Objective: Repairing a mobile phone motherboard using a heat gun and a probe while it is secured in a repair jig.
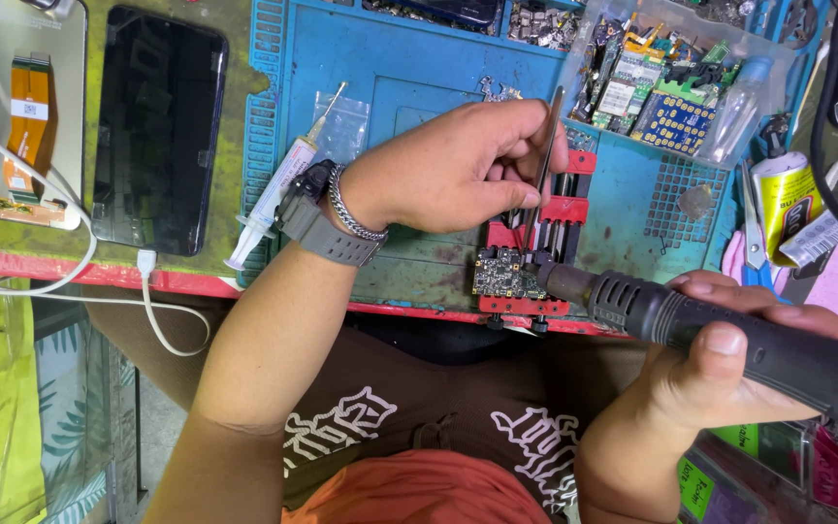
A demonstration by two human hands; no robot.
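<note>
L hand [458,165] grip closed on thin metal tweezers [542,170], pinched betw. thumb and fingers near the upper shaft; tips point down toward the small circuit board [506,274] just below the grip. R hand [729,359] grip wrapped around black hot-air handle [729,335], thumb on top, nozzle [560,281] aimed at the board's near edge, right beside it, can't tell if touching. Board sits clamped in a red holder [545,228] on the blue work mat [400,68], directly under L grip and just left of the R grip's nozzle end. Handling notes: board looks light, stiff, thin, densely populated w/ tiny parts, so I judge it fragile; take it by bare edges only, not across components. Near the nozzle it's prob. hot, so tweezers rather than fingertips. Tweezers: springy, slippery steel, light pinch suffices. Handle: bulkier, ribbed near the front, full-palm hold is steady. Beyond L grip, past the wrist: syringe [278,189] lying on mat edge. Further out on the table [235,39]: dark phone [157,126] face down, and an opened screen panel [26,116] w/ orange flex. Beyond R grip: clear tub [720,34] of scrap boards, yellow can [788,199].
</note>
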